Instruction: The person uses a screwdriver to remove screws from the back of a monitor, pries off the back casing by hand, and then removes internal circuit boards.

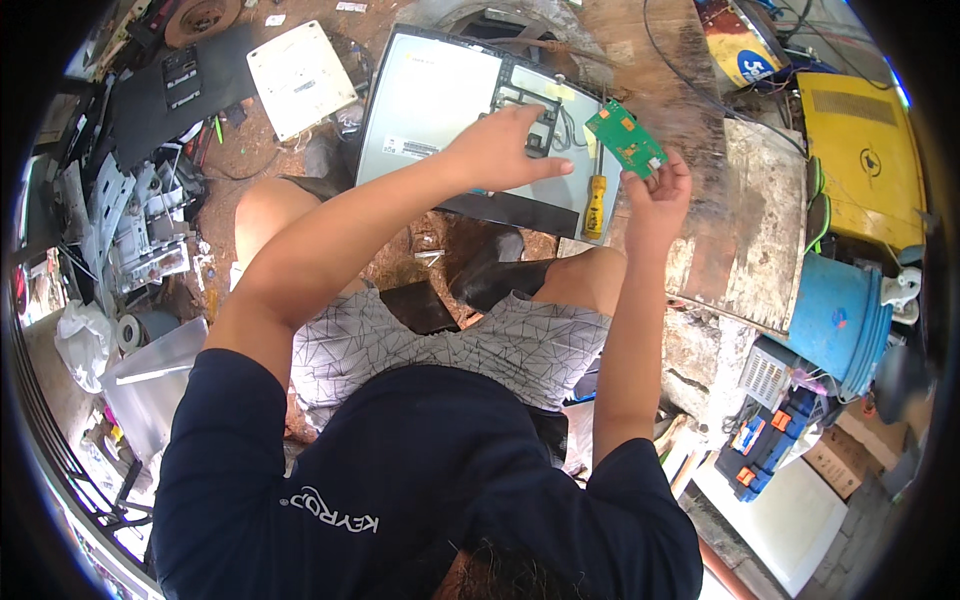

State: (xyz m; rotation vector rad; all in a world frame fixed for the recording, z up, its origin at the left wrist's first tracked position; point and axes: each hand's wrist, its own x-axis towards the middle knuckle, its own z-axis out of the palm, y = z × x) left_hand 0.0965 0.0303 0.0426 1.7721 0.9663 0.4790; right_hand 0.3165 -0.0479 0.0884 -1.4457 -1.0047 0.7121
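My right hand (657,190) pinches a small green circuit board (625,137) by its lower corner and holds it up above the ground. My left hand (503,148) hovers over the back of a grey flat monitor panel (430,100) with fingers spread and nothing in it. The panel lies face down in front of my knees, with a black metal frame (528,98) and loose wires on it. A yellow-handled screwdriver (595,205) rests on the panel's right edge, just below the board.
A white box (298,77) and black plastic covers (170,95) lie on the dirt at upper left. Grey metal scrap parts (130,235) pile at left. A worn wooden plank (745,225), yellow case (865,160) and blue bucket (838,320) stand at right.
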